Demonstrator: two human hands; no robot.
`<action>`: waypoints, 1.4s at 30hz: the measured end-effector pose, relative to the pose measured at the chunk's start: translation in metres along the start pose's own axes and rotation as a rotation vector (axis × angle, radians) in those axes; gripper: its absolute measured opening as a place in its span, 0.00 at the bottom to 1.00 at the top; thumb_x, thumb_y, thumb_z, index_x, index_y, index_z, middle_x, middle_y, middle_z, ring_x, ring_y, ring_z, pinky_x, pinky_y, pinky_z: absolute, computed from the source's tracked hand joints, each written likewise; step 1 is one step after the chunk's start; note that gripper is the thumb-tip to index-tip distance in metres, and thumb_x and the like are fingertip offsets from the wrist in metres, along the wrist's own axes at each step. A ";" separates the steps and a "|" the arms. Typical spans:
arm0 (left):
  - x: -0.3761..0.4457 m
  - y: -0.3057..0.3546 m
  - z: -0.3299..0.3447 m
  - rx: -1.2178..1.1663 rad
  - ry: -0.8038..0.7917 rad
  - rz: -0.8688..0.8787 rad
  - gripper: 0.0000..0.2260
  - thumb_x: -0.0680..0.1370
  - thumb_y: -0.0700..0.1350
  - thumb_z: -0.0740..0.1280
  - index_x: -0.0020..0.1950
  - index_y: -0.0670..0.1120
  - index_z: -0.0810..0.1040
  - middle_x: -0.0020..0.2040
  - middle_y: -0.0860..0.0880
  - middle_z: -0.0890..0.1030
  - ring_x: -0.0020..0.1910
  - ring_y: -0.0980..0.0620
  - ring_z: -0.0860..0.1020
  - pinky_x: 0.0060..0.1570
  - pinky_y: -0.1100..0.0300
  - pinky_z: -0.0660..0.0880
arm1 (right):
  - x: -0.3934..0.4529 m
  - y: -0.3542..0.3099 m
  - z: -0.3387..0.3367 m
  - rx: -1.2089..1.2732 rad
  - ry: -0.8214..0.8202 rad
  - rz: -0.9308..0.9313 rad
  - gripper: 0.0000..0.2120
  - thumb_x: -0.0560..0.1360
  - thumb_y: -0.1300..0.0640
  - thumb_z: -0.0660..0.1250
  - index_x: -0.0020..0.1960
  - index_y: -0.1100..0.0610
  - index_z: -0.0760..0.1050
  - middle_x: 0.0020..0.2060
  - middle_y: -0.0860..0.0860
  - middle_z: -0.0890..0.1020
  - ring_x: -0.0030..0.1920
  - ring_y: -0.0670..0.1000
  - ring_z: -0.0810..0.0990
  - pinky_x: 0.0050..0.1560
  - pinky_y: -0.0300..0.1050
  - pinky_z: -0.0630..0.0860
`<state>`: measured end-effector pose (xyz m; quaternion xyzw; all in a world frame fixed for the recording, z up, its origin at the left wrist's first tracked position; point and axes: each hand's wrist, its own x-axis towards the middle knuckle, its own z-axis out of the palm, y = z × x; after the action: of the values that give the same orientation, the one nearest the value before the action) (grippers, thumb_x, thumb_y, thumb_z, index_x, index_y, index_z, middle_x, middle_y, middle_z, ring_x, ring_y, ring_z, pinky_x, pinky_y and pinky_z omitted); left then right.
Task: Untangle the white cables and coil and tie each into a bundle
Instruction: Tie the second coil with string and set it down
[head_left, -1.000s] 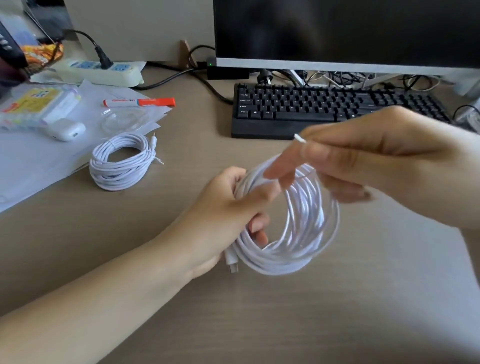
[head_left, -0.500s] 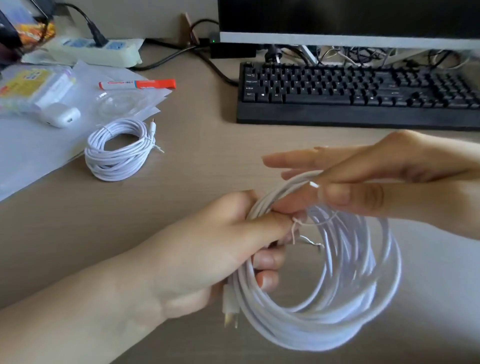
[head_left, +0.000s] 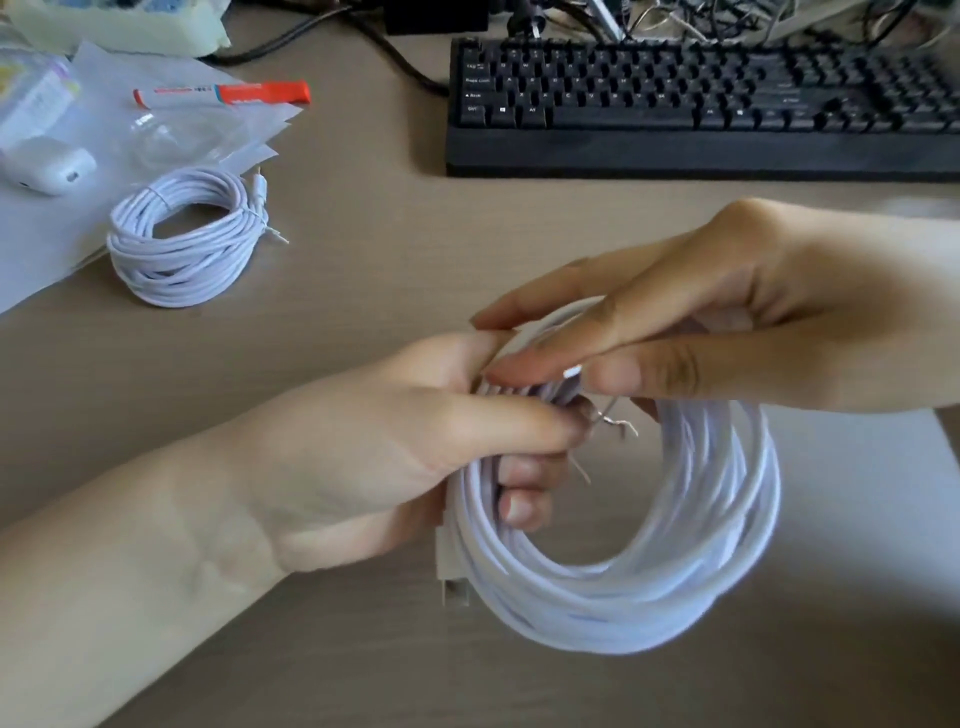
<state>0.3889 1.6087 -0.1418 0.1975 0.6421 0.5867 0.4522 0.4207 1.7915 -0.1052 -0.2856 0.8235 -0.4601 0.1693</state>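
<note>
My left hand (head_left: 415, 447) grips a coil of white cable (head_left: 675, 587) at its upper left, fingers curled through the loop. A USB plug (head_left: 453, 582) hangs below that grip. My right hand (head_left: 701, 322) reaches across the top of the coil, pinching a thin white twist tie (head_left: 574, 372) between thumb and forefinger. The tie's loose ends (head_left: 615, 425) stick out beside my left thumb. A second white cable (head_left: 182, 236), coiled and tied, lies on the desk at the left.
A black keyboard (head_left: 701, 104) spans the back right. At the far left lie white papers (head_left: 41, 244), a clear plastic bag (head_left: 171, 135), an orange marker (head_left: 223, 94), a white earbud case (head_left: 47, 167) and a power strip (head_left: 119, 23). The desk (head_left: 363, 249) is tan wood.
The view has tilted down and closer. My right hand has lowered onto the top of the coil with the tie, meeting my left hand's grip.
</note>
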 end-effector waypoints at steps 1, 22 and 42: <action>0.000 0.000 0.001 -0.069 -0.015 0.024 0.06 0.67 0.41 0.68 0.42 0.43 0.75 0.27 0.55 0.73 0.22 0.60 0.70 0.25 0.67 0.67 | 0.000 0.001 0.000 0.000 0.012 0.027 0.13 0.77 0.60 0.64 0.60 0.53 0.79 0.50 0.43 0.81 0.41 0.49 0.81 0.46 0.44 0.80; 0.001 0.010 -0.009 0.100 0.260 0.164 0.06 0.72 0.29 0.65 0.43 0.38 0.79 0.25 0.50 0.70 0.25 0.56 0.70 0.26 0.63 0.72 | 0.020 0.025 0.053 -0.461 0.769 -0.182 0.10 0.77 0.62 0.65 0.56 0.58 0.81 0.49 0.57 0.76 0.48 0.50 0.77 0.48 0.34 0.70; -0.003 0.002 -0.017 0.268 0.334 0.270 0.19 0.67 0.42 0.73 0.58 0.50 0.79 0.49 0.52 0.84 0.48 0.57 0.81 0.52 0.62 0.75 | 0.006 0.008 0.033 0.093 0.624 -0.015 0.07 0.71 0.52 0.72 0.41 0.56 0.80 0.41 0.46 0.74 0.40 0.48 0.77 0.34 0.43 0.75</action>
<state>0.3760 1.5971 -0.1401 0.2398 0.7479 0.5758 0.2270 0.4318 1.7695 -0.1293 -0.1286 0.8115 -0.5640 -0.0820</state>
